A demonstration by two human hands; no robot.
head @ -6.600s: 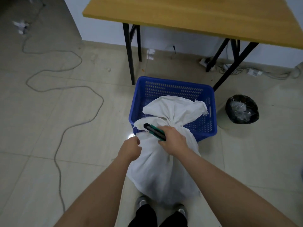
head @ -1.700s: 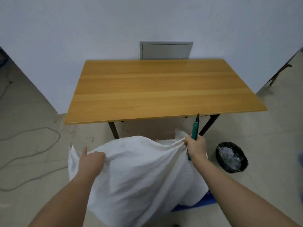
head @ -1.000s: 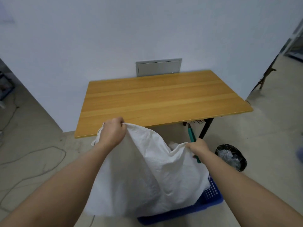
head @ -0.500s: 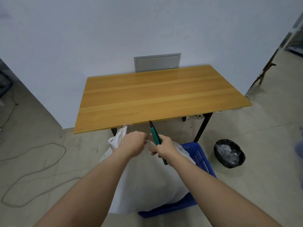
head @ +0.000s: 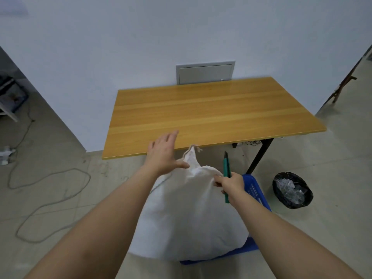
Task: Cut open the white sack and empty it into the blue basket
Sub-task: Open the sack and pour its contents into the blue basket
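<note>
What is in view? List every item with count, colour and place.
white sack: 1, white, draped over the blue basket, in front of the table
blue basket: 1, blue, on the floor under the sack
cutter: 1, green and black, in the right hand
table: 1, wooden top and black legs, against the wall
wall panel: 1, grey, behind the table
bin: 1, black liner, on the floor at right
cable: 1, grey, looped on the floor at left
left hand: 1, open, beside the sack's top corner
right hand: 1, gripping cutter and sack

white sack [head: 189, 214] slumped over blue basket [head: 254, 190] (mostly hidden)
</note>
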